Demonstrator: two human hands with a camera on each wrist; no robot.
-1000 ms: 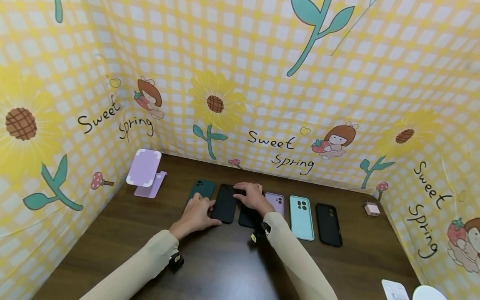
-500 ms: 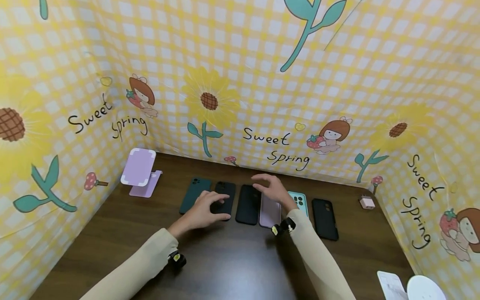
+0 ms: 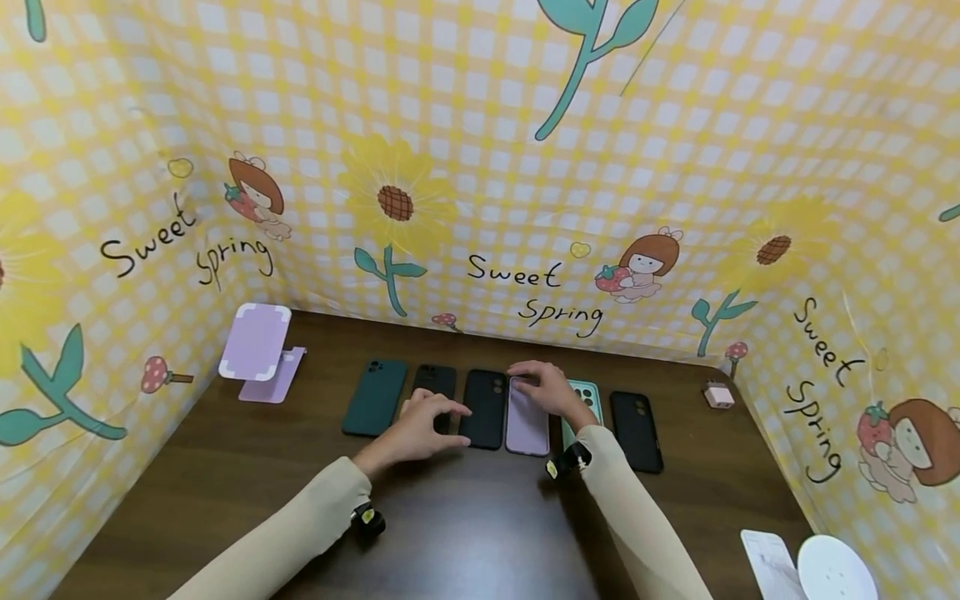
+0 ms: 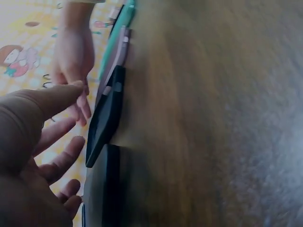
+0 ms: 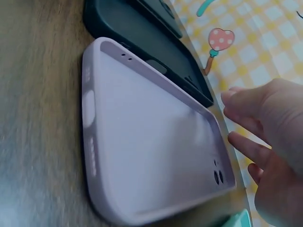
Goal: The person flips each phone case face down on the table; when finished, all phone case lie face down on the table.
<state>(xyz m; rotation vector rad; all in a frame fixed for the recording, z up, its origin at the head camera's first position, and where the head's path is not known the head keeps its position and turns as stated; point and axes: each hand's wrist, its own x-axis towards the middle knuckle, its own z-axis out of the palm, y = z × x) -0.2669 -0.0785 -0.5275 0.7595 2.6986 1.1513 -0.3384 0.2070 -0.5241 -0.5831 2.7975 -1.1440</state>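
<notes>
Six phone cases lie in a row on the brown table [image 3: 465,533]: dark green [image 3: 373,408], black [image 3: 433,382], black [image 3: 483,408], lilac [image 3: 527,425], mint [image 3: 588,393] and black [image 3: 636,431]. My left hand [image 3: 435,417] rests with spread fingers over the near end of the second case. My right hand [image 3: 538,382] lies with straight fingers on the far end of the lilac case [image 5: 151,137] and hides part of the mint one. In the left wrist view, my relaxed left hand [image 4: 28,156] hovers beside a black case [image 4: 105,123].
A lilac phone stand [image 3: 258,354] stands at the back left. A small pink charger plug [image 3: 717,395] lies at the back right. A white round object [image 3: 836,571] and a white card [image 3: 768,562] sit at the near right corner. Patterned yellow walls enclose three sides.
My right hand left the black case and moved right onto the lilac case, which now lies close beside the black one. My left hand stayed by the second case.
</notes>
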